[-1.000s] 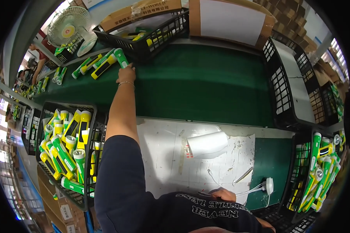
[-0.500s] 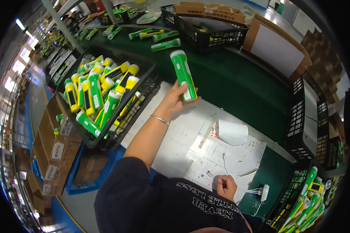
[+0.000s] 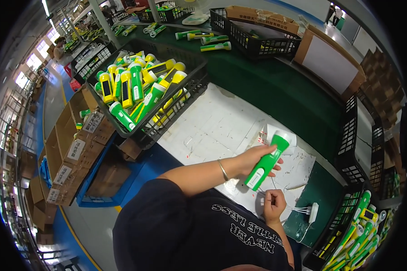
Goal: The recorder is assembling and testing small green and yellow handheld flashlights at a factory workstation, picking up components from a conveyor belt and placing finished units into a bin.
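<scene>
Green plastic torch (image 3: 267,166), white-headed w/ pale oval switch panel, sits in L hand (image 3: 253,159) above the white board (image 3: 201,119): thumb across top, fingers wrapped under, tips showing far side, clamped on it. It's tilted, head up & to the right, tail down near R hand (image 3: 274,205). R fingers curled together, fist-like, by white cables (image 3: 298,209); can't tell if one's gripped. Board's left half is bare up to black crate (image 3: 192,64); green worktop (image 3: 280,86) beyond has open room too.
</scene>
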`<state>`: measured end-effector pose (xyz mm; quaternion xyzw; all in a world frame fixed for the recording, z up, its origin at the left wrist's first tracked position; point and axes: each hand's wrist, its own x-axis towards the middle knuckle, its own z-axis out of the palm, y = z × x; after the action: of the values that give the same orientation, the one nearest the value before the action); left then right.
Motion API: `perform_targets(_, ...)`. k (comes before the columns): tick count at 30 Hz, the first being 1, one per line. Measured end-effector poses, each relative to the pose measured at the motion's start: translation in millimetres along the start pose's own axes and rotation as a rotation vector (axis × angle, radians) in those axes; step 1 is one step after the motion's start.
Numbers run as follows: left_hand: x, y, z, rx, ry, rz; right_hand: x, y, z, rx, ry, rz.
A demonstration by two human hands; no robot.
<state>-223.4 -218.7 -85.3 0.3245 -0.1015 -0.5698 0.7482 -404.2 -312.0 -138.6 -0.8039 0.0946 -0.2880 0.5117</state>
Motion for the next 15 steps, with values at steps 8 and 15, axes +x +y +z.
perform_targets(8, 1, -35, 8, 0.017, 0.073, -0.101, -8, -17, -19, 0.105, 0.121, 0.089)
perform_targets(15, 6, -28, 11, 0.103, 0.160, -0.104, 9, -24, -25, 0.307, -0.016, 0.401)
